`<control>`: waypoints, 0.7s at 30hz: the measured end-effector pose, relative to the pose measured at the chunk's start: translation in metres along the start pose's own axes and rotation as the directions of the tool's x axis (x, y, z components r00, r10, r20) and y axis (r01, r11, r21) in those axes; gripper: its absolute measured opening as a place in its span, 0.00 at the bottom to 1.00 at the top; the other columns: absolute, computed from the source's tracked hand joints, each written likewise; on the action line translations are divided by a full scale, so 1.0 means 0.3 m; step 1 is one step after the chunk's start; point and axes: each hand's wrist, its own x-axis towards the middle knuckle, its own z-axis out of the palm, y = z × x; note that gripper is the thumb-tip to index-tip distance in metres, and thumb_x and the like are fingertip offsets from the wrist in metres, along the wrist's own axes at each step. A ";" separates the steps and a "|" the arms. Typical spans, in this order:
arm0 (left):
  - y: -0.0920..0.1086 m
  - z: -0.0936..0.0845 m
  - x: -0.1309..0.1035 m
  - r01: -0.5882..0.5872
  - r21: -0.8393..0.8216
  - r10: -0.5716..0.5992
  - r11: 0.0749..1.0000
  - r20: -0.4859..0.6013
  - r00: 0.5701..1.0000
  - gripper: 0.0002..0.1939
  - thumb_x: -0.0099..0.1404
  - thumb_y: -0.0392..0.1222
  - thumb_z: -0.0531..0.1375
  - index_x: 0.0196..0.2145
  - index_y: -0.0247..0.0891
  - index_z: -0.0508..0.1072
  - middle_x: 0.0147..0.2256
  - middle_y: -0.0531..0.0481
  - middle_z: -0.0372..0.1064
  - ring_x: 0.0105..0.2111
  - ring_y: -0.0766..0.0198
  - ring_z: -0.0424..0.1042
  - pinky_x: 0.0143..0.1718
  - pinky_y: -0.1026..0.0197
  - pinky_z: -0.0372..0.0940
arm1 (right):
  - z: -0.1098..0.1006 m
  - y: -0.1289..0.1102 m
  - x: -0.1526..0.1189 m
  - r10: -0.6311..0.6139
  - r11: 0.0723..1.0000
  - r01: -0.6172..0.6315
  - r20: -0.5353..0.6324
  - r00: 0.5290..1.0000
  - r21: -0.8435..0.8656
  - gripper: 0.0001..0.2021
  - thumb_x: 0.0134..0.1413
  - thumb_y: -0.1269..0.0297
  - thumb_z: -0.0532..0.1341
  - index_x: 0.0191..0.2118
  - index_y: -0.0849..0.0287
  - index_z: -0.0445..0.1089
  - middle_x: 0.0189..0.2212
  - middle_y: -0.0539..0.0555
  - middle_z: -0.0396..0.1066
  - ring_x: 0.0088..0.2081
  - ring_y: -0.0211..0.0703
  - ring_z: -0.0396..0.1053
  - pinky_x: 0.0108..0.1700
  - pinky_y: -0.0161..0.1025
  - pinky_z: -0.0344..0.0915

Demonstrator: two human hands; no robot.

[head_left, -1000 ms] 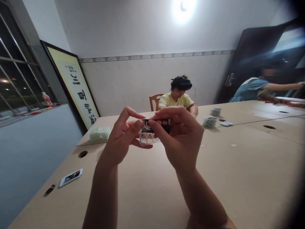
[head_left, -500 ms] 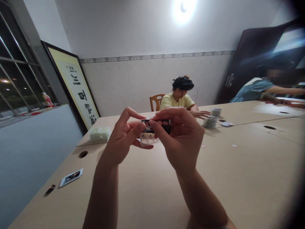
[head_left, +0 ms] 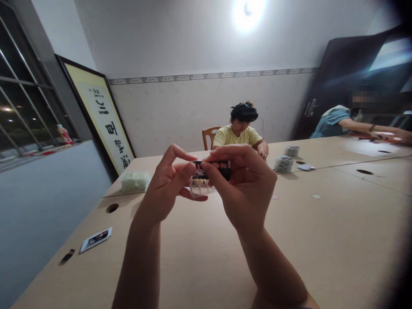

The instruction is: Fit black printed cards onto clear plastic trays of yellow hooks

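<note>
Both my hands are raised above the table, close together, around a small clear plastic case [head_left: 200, 189] with a black printed card [head_left: 222, 169] along its upper part. My left hand [head_left: 169, 184] grips the case from the left, thumb on the front and other fingers behind and below. The right thumb of my right hand [head_left: 246, 184] presses on the card's front, with the fingers curled behind it. Inside the case, small pale items show below the card, too small to make out. My fingers partly hide both the card and the case.
On the wooden table [head_left: 199, 266] stand clear boxes [head_left: 134, 182] at left and stacked cases [head_left: 283, 164] at right. A printed packet [head_left: 95, 239] lies front left. One person [head_left: 238, 133] sits opposite; another [head_left: 334, 122] leans in at right.
The person opposite has drawn a hand back from the stacked cases. The person at right has shifted posture and arms. My hands and the case have hardly moved.
</note>
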 end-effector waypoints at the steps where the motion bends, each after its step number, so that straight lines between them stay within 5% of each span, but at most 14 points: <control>1: 0.000 0.001 0.000 -0.004 -0.004 0.004 1.000 -0.002 1.000 0.12 0.70 0.49 0.65 0.40 0.44 0.65 0.31 0.57 0.76 0.29 0.63 0.81 0.28 0.59 0.81 | 0.000 0.000 0.000 -0.003 1.000 0.003 -0.002 1.000 -0.011 0.10 0.50 0.77 0.68 0.35 0.54 0.73 0.29 0.46 0.76 0.31 0.36 0.75 0.31 0.33 0.74; 16: 0.000 0.015 -0.001 -0.021 0.013 0.022 1.000 -0.065 0.998 0.12 0.70 0.49 0.64 0.39 0.43 0.65 0.31 0.57 0.76 0.26 0.63 0.81 0.26 0.61 0.79 | 0.002 0.010 -0.002 -0.015 1.000 0.015 -0.006 1.000 0.003 0.14 0.48 0.78 0.69 0.39 0.54 0.73 0.29 0.45 0.76 0.32 0.36 0.76 0.34 0.34 0.74; 21: -0.002 0.013 -0.003 -0.023 0.037 0.026 0.999 -0.077 0.997 0.12 0.70 0.50 0.64 0.39 0.43 0.65 0.33 0.55 0.77 0.27 0.63 0.81 0.26 0.61 0.79 | -0.006 0.018 0.003 -0.010 0.998 0.011 0.004 1.000 -0.061 0.14 0.50 0.75 0.70 0.41 0.54 0.72 0.38 0.48 0.73 0.33 0.36 0.74 0.32 0.37 0.72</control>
